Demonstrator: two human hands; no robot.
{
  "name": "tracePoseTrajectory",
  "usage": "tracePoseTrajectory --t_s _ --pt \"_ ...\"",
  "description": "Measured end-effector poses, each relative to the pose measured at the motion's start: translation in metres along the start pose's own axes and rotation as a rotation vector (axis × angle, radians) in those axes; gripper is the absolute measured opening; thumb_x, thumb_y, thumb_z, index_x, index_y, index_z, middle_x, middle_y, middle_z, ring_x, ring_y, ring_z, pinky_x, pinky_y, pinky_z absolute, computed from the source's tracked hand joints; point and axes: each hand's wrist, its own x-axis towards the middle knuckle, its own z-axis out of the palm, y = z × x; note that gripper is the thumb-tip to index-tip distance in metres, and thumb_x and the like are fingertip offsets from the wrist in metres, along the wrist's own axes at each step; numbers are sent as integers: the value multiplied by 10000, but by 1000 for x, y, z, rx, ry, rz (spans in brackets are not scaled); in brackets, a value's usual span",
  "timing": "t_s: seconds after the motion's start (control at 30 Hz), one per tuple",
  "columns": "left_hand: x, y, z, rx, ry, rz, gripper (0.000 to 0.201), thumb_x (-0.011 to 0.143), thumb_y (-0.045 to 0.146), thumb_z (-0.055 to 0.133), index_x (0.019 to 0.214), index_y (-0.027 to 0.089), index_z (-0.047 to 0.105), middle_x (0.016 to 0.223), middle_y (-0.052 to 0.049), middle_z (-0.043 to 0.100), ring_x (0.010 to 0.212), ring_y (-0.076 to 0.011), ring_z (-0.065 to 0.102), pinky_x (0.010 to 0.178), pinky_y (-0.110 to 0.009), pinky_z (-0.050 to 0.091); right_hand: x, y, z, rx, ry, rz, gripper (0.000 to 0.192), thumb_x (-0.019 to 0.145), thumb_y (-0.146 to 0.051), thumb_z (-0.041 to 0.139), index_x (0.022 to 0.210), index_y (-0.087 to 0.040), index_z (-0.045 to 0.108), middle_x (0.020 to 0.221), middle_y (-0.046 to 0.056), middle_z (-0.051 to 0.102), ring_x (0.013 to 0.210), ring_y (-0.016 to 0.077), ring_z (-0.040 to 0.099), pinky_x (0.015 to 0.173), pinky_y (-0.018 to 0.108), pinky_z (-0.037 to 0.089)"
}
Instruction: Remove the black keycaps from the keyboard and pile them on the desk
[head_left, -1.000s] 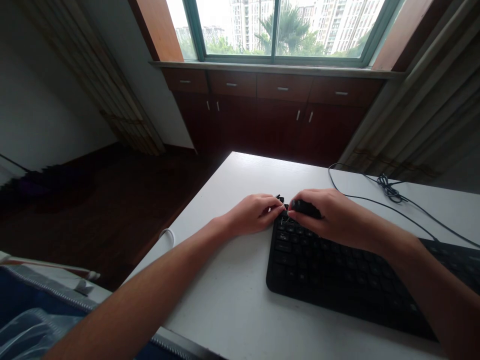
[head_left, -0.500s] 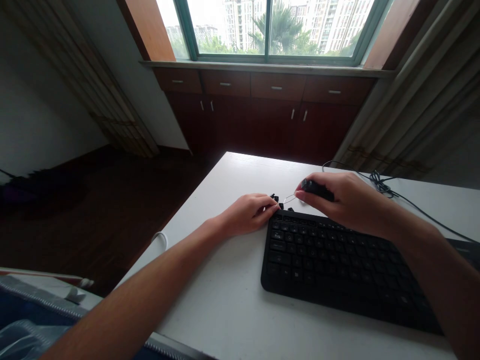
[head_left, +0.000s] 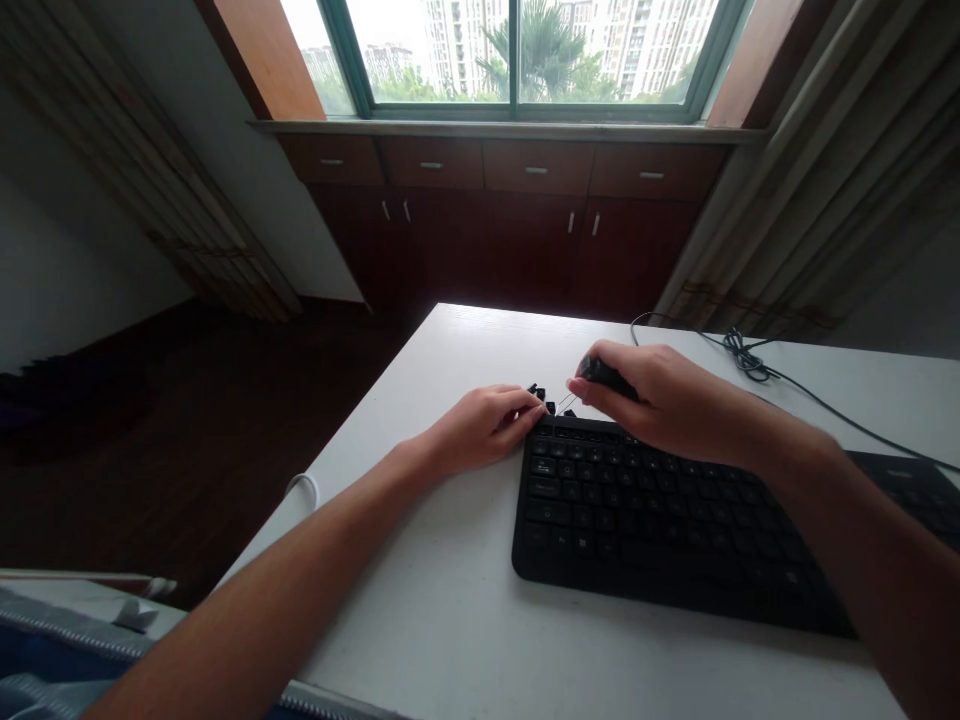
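A black keyboard [head_left: 637,560] lies on the white table, partly hidden under my right forearm. My left hand [head_left: 495,425] rests at its far left corner, thumb and fingertips pressed together; whatever is between them is hidden. Several small black keycaps [head_left: 540,394] lie just beyond that corner, close to my left fingertips. In my right hand [head_left: 649,395], above the keyboard's far edge, is a keycap puller [head_left: 606,377] with a black handle, gripped in closed fingers. Its thin wire loop points down and left, its end beside the keycaps at the keyboard's edge.
A bundled black cable [head_left: 742,352] lies on the white table [head_left: 420,610] at the far right. A white ring-like object [head_left: 303,486] sits at the table's left edge. Beyond stand a dark red cabinet [head_left: 480,235] and a window.
The view has shifted slightly, so the scene sits further left. The puller's wire end has come down closer to the keyboard's far edge. My left hand keeps its place at the corner.
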Motion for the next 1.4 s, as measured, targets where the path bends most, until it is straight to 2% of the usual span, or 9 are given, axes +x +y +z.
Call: tracePoseTrajectory --t_s 0.13,0.23,0.33,0.5,0.7,0.9,1.17,1.4 --pt "0 0 -1 -7 -17 -5 286 1011 321 463 1037 168 703 899 -53 669 778 -141 595 734 -267 466 -5 11 -19 -6 59 76 333 946 -516 525 927 -201 632 750 20 697 619 151 591 563 271 388" --pt "0 -1 0 -13 -17 -2 295 1012 328 456 1040 169 703 911 -56 674 780 -142 600 734 -269 468 -7 13 -24 -1 56 84 333 941 -519 538 940 -202 643 760 16 704 631 150 600 567 266 390" --pt "1 0 0 -13 -10 -13 284 1012 328 459 1027 173 696 898 -42 667 750 -129 582 715 -257 453 -6 8 -15 -1 31 35 304 962 -477 528 916 -201 645 789 16 699 657 146 596 594 266 388" --pt "0 0 0 -14 4 -21 264 1000 331 483 948 161 680 820 -16 639 685 -109 536 643 -228 402 -3 -9 14 18 -53 -114 295 1007 -426 470 890 -189 602 825 36 678 705 155 581 627 272 379" --pt "-1 -4 0 -28 7 4 238 980 299 505 867 150 652 788 -11 612 669 -109 511 605 -226 366 -2 -15 34 17 -93 -141 262 1023 -378 450 876 -181 540 864 58 664 683 151 554 605 272 363" --pt "0 -2 1 -5 17 19 227 974 281 496 867 153 650 811 -25 622 712 -126 534 624 -236 377 -3 -17 40 5 -126 -126 213 1032 -341 420 903 -188 493 853 63 663 665 160 562 580 278 350" --pt "-1 -3 2 23 31 39 238 968 263 483 861 155 665 819 -39 645 727 -139 562 647 -248 406 -4 -22 43 -125 -120 -192 180 1032 -310 380 943 -188 477 797 56 620 582 155 525 528 282 305" --pt "-1 -3 3 25 50 55 246 971 259 479 851 155 667 811 -41 643 720 -140 561 651 -251 412 -4 -27 44 -172 -123 -165 180 1026 -298 363 897 -201 443 737 39 587 524 145 478 492 282 269"
